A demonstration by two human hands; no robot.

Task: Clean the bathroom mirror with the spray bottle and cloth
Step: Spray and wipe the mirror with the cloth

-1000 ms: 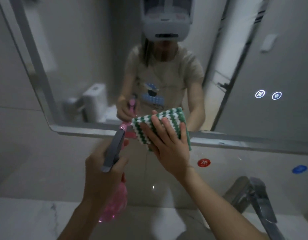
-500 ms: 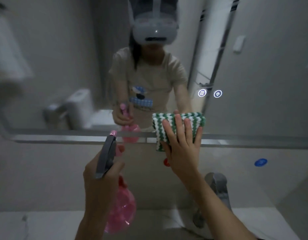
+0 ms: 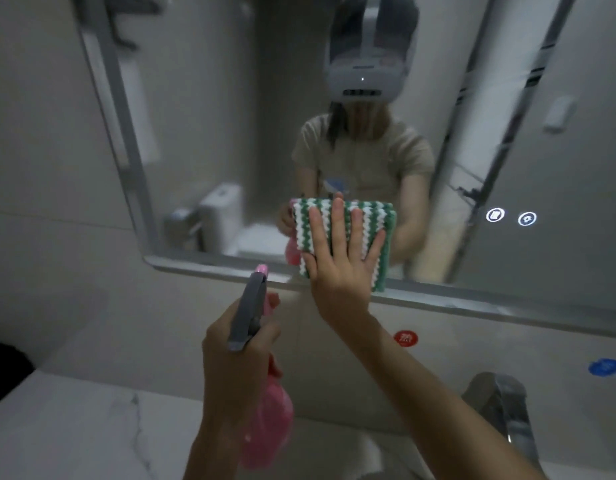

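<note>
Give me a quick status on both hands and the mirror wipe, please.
Left hand grips pink spray bottle, held below the mirror. Right hand flat, pressing striped cloth on glass by the lower edge. Nothing in the way.

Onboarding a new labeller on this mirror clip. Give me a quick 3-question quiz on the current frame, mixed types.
1. True or false: the right hand presses the striped cloth flat on the mirror, fingers spread.
2. The left hand grips: A) faucet B) pink spray bottle C) cloth
3. Fill in: on the wall below the mirror, the red sticker sits to the ___ of the blue sticker in the picture.

Key: 1 true; 2 B, the spray bottle; 3 left.
</note>
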